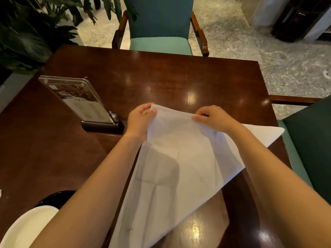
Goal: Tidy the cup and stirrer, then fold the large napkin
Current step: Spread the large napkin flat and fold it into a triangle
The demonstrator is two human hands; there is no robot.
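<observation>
A large white napkin [179,158] lies spread across the near right part of the dark wooden table [161,77]. Its far edge is lifted off the wood. My left hand [139,120] pinches the far left corner of that edge. My right hand [213,119] pinches the same edge a little further right. One pointed corner of the napkin reaches the table's right edge. No cup or stirrer shows in this view.
A clear acrylic menu stand [78,99] on a dark base stands left of my hands. A white plate [23,230] on a black saucer sits at the near left. Teal chairs [159,33] stand behind and right of the table; plants fill the far left.
</observation>
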